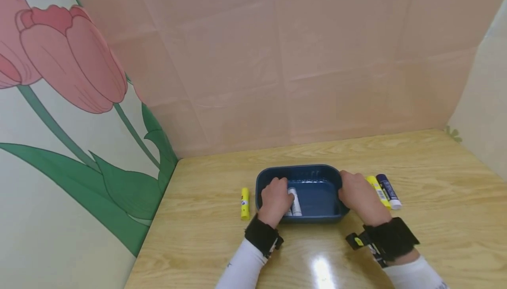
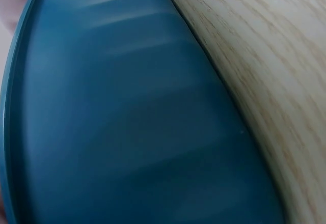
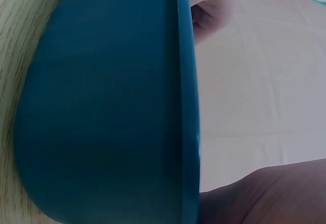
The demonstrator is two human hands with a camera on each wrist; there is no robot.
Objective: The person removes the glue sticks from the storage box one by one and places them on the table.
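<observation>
Head view: tray point(image 1: 317, 172) sits between both hands' fingers point(image 1: 348, 179).

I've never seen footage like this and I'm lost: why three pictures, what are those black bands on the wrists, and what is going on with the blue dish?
There is no machine here, just a person with cameras strapped on. The wide picture comes from a head camera looking down; the two blurry blue close-ups come from the black wrist cameras. On the wooden table sits a blue tray. The left hand rests over its left side, next to a white glue stick inside. The right hand grips its right rim. Outside lie a yellow glue stick on the left, and a yellow stick and a dark blue stick on the right.
</observation>
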